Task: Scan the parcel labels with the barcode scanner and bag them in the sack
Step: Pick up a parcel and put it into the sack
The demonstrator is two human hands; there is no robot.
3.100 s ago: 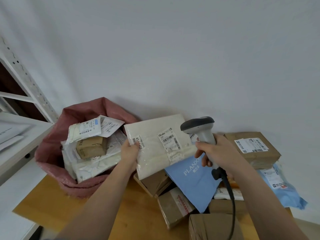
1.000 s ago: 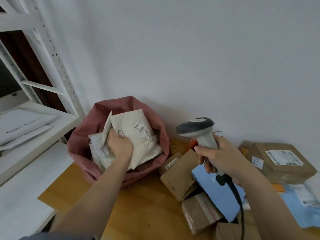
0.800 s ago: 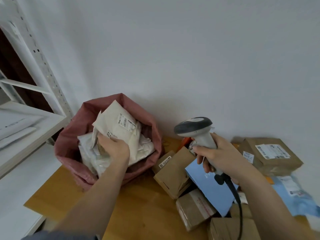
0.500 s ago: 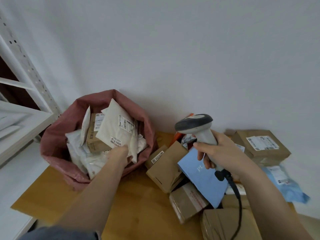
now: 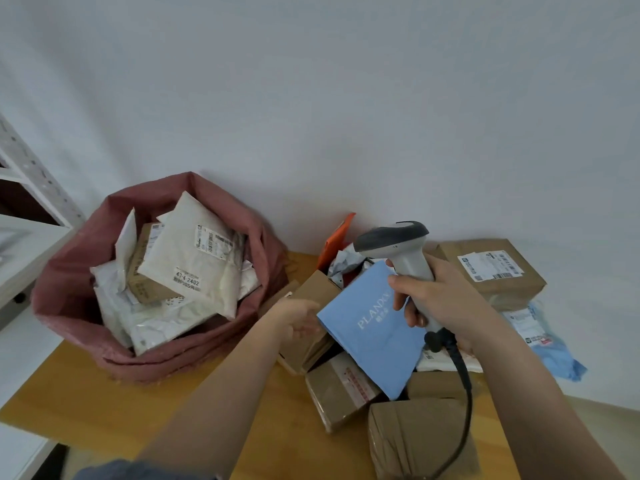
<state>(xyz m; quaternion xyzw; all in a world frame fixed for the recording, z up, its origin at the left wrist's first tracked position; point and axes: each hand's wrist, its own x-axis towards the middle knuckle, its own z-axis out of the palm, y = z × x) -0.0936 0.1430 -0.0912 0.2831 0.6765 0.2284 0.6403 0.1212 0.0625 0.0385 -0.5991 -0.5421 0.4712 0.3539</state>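
A person's left hand (image 5: pixel 298 318) reaches over the wooden desk (image 5: pixel 138 407) to the near edge of a blue poly mailer (image 5: pixel 372 327) printed with white lettering, its fingers loosely curled and holding nothing, though whether they already touch the mailer cannot be told. The right hand (image 5: pixel 440 299) grips the grey barcode scanner (image 5: pixel 398 251) by its handle, fingers wrapped round it, the head pointing left above the pile and the black cable (image 5: pixel 462 393) trailing down toward the viewer. The mailer lies tilted on top of a heap of brown cardboard parcels (image 5: pixel 341 386), its lower corner overhanging them; no label shows on the upturned face, so it probably needs turning over before a scan. It looks thin, light and floppy, with a slick film surface, and would likely sag if lifted by one corner; a pinch along the near left edge, thumb on top and fingers beneath, seems the surest hold. To the left the pink woven sack (image 5: pixel 69 306) stands open on the desk, already well filled, a cream padded mailer (image 5: pixel 194 265) with two labels lying uppermost. A larger brown parcel (image 5: pixel 491 271) bearing a white label sits at the far right by the wall, with a pale blue bag (image 5: pixel 547 344) in front of it.
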